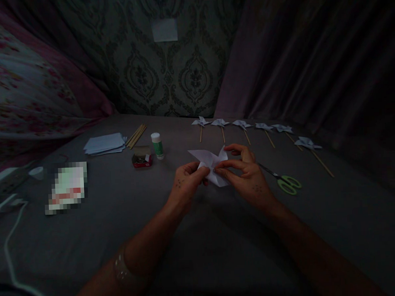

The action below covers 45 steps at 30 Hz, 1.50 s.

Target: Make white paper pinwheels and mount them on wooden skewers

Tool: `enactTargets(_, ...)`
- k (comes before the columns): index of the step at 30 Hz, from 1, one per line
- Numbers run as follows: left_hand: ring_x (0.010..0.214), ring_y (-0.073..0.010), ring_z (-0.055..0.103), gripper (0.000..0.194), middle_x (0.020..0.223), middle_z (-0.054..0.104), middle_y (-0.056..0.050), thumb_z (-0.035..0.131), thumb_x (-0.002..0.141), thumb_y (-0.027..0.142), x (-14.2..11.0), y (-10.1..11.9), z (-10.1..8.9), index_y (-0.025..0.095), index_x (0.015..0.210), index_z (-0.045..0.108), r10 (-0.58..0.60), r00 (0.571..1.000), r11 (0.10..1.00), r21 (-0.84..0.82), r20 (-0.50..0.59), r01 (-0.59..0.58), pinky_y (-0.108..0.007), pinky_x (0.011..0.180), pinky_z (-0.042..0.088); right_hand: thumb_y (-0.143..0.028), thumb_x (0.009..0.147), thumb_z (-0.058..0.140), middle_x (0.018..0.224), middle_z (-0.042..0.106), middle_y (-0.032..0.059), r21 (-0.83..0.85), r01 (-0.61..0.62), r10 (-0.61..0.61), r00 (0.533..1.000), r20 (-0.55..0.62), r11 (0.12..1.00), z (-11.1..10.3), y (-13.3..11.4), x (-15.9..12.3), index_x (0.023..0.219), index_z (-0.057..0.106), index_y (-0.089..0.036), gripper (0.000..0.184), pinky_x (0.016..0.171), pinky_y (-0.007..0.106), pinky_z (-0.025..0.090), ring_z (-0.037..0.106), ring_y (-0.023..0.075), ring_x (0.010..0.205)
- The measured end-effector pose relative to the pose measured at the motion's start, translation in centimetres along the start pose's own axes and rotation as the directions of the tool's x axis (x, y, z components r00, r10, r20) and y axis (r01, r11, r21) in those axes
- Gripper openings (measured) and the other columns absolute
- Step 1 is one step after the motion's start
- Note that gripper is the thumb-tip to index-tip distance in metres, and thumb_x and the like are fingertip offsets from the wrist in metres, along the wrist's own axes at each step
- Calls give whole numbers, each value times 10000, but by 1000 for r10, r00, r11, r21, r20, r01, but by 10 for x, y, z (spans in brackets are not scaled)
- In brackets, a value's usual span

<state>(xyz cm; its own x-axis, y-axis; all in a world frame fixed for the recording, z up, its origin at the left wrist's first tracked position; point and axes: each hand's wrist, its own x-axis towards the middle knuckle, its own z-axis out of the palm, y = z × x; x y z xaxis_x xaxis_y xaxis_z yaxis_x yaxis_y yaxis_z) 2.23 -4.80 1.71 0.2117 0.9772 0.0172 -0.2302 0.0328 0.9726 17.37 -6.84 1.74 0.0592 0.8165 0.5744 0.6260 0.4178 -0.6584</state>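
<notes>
Both my hands hold a white folded paper pinwheel [207, 158] just above a grey cloth surface. My left hand [189, 181] pinches its left side with curled fingers. My right hand [247, 174] presses thumb and fingers together on its centre and right flaps. The paper's pointed flaps stick out to the left and upward.
Green-handled scissors [286, 182] lie right of my right hand. Several finished paper pinwheels on sticks [245, 127] line the far right. A glue stick [157, 145], a red box of pins [142, 159], wooden sticks [136, 135], a paper stack [105, 144], a blurred packet [67, 187].
</notes>
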Motion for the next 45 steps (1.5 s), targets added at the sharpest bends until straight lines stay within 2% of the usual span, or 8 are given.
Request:
enactTargets(16,572,-112,488,112,609,585,-16,601,622,233,0,0,0,138,632,659,0,1000,999,41,13,0,-233,542,359,-339,753,671,1138,540,39,-10,17,-17,1000,-1,1000,-1,-1,1,719,724,-284,83,958,474,383,469,255,1095)
enactTargets(27,555,-109,482,92,578,578,-2,627,604,223,-1,2,2,140,629,660,-11,1000,997,71,-16,12,-234,529,348,-341,762,660,1141,536,44,-30,12,-11,1000,11,999,-2,-3,0,715,718,-266,106,959,456,382,462,252,1102)
enactTargets(45,541,-113,501,84,581,607,-9,614,598,202,0,2,2,148,623,673,-14,999,995,97,-29,16,-228,520,360,-358,757,663,1174,517,34,-40,16,-16,1000,12,999,-1,-5,-2,710,723,-290,102,975,496,358,444,267,1122)
